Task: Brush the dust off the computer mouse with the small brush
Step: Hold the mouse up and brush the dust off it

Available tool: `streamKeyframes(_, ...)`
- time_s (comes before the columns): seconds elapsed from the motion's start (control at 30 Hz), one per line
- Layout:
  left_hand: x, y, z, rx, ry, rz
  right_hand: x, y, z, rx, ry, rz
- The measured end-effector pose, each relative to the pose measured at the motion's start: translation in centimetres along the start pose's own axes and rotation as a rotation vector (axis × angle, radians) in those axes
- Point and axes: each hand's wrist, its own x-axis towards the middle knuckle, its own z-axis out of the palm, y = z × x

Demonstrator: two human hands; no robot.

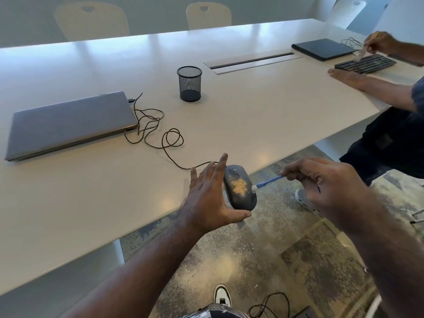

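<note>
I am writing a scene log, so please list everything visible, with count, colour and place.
table: 1, white, across the view
mouse: 1, dark grey with tan dust, table's near edge
brush: 1, blue handle, white tip at the mouse
cable: 1, black, mouse to laptop
laptop: 1, grey, closed, left
mesh cup: 1, black, centre
black laptop: 1, closed, far right
keyboard: 1, black, far right
chairs: 2, cream, behind the table
second person: 1, right
left hand: grip on the mouse
right hand: grip on the brush

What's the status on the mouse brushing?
Left hand cradles the mouse at the table edge. Right hand holds the small brush, tip at the dust patch. Nothing in the way.
</note>
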Motion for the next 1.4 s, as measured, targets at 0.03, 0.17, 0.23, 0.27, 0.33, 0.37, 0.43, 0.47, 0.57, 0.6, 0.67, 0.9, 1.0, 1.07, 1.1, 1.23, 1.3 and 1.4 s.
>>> streamKeyframes(0.03,0.0,0.0,0.0,0.000,0.001,-0.001,0.0,0.2,-0.1,0.015,0.016,0.013)
streamKeyframes(0.17,-0.1,0.1,-0.1,-0.008,-0.002,0.004,-0.1,0.0,-0.1,0.050,0.050,0.009)
streamKeyframes(0.23,0.0,0.1,-0.1,-0.011,-0.002,0.009,-0.2,-0.4,0.0,0.046,0.017,-0.004)
streamKeyframes(0.27,0.0,0.1,-0.2,-0.010,-0.003,0.009,-0.2,-0.5,0.0,0.042,0.002,-0.005)
streamKeyframes(0.33,0.0,0.1,-0.3,-0.007,-0.006,0.006,-0.3,-0.5,0.0,0.036,-0.005,0.008)
streamKeyframes(0.37,0.0,0.1,-0.3,-0.008,-0.008,0.004,-0.3,-0.4,-0.1,0.037,0.003,0.019)
streamKeyframes(0.43,-0.1,0.1,-0.3,-0.012,-0.012,0.004,-0.2,-0.4,-0.3,0.045,0.034,0.032)
streamKeyframes(0.47,-0.1,0.2,-0.3,-0.014,-0.014,0.005,-0.2,-0.5,-0.3,0.047,0.047,0.031)
streamKeyframes(0.57,0.0,0.3,-0.2,-0.026,-0.017,0.007,-0.2,-1.1,-0.1,0.054,0.041,0.018)
streamKeyframes(0.6,0.1,0.4,-0.2,-0.028,-0.017,0.009,-0.2,-1.2,0.0,0.045,0.033,0.018)
streamKeyframes(0.67,0.1,0.3,-0.3,-0.029,-0.022,0.010,-0.1,-1.0,0.1,0.023,0.041,0.037)
streamKeyframes(0.9,-0.1,0.4,-0.2,-0.052,-0.030,0.017,0.2,-0.5,0.5,0.059,0.168,0.036)
streamKeyframes(1.0,-0.1,0.5,-0.1,-0.068,-0.034,0.023,0.4,-0.7,1.1,0.073,0.155,-0.011)
streamKeyframes(1.07,-0.2,0.6,-0.1,-0.079,-0.034,0.025,0.4,-0.7,1.4,0.062,0.134,-0.026)
streamKeyframes(1.1,-0.2,0.7,-0.1,-0.082,-0.034,0.027,0.4,-0.7,1.4,0.052,0.118,-0.027)
streamKeyframes(1.23,-0.2,0.8,-0.2,-0.073,-0.041,0.028,0.8,-0.8,1.4,0.024,0.122,-0.023)
streamKeyframes(1.3,-0.3,1.0,-0.1,-0.072,-0.042,0.025,1.2,-1.1,1.4,0.032,0.133,-0.040)
streamKeyframes(1.4,-0.4,1.3,0.0,-0.064,-0.049,0.028,1.7,-1.6,1.5,0.018,0.051,-0.087)
